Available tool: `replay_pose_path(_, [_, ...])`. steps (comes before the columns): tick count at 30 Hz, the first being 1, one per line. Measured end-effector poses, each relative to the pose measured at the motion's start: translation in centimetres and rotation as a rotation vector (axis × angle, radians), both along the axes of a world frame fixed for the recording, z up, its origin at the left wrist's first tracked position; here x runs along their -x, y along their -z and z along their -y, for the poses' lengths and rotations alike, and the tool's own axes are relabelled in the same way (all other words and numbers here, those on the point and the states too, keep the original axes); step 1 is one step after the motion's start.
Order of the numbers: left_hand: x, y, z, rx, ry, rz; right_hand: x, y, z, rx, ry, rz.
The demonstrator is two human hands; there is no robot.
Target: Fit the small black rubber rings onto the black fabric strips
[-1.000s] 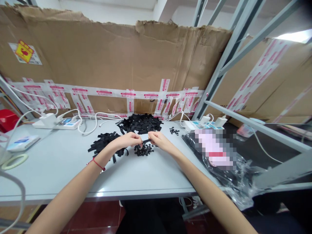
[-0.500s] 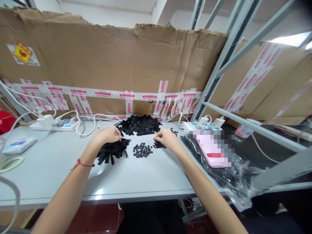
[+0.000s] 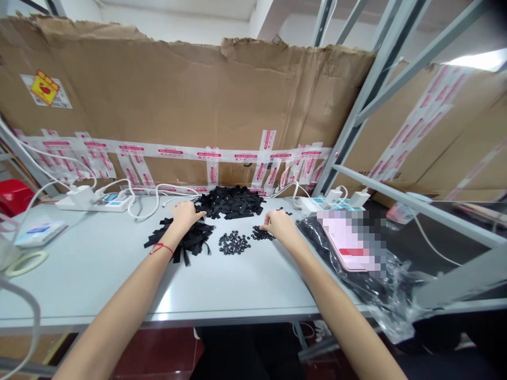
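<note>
My left hand (image 3: 185, 215) is over the far edge of a heap of short black strips (image 3: 192, 240). Its thumb sticks out to the right, apart from the fingers, which are partly hidden; no held thing shows in it. Behind it lies a larger pile of black strips (image 3: 233, 201). My right hand (image 3: 280, 226) has thumb and fingertips pinched together at a small pile of black rings (image 3: 261, 234). Whatever is between those fingertips is too small to make out. Between the hands, nearer me, lies a cluster of small round black pieces (image 3: 234, 243).
A clear plastic bag (image 3: 396, 295) with a pink phone-like item (image 3: 336, 243) lies at right beside a metal frame (image 3: 352, 126). White power strips (image 3: 95, 201) and cables run along the cardboard wall (image 3: 178, 100). A small white box (image 3: 41, 233) and a pale ring (image 3: 27, 264) lie at left.
My left hand has moved farther away over the heap of strips, its thumb now extended. My right hand has come down onto the ring pile. The view has shifted slightly.
</note>
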State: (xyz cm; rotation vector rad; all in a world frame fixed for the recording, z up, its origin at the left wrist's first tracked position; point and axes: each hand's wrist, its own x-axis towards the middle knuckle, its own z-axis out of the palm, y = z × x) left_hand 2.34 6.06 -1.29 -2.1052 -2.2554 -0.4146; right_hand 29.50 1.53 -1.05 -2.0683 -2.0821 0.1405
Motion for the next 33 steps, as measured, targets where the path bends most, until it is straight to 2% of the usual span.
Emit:
replay_pose_path(4, [0.0,0.8,-0.7,0.028,0.007,0.079,-0.1,0.0,-0.1,0.019,0.015,0.002])
replay_pose_path(12, [-0.1,0.3,-0.2,0.032,0.014,0.036,-0.1,-0.3,0.2,0.018,0.036,0.016])
replay_pose_path(18, [0.3,-2.0,0.9,0.151,-0.056,-0.087,0.0,-0.6,0.2,0.058,0.079,0.033])
replay_pose_path(22, [1.5,-3.6,1.6,0.196,-0.099,-0.073,0.1,-0.9,0.4,0.066,0.09,0.055])
replay_pose_path(28, [1.9,-4.7,2.3,0.28,-0.097,-0.061,0.2,-1.1,0.7,0.045,0.096,0.066])
replay_pose_path(33, [1.8,-5.5,2.8,0.195,-0.107,-0.006,0.3,-0.8,0.5,-0.002,0.112,0.084])
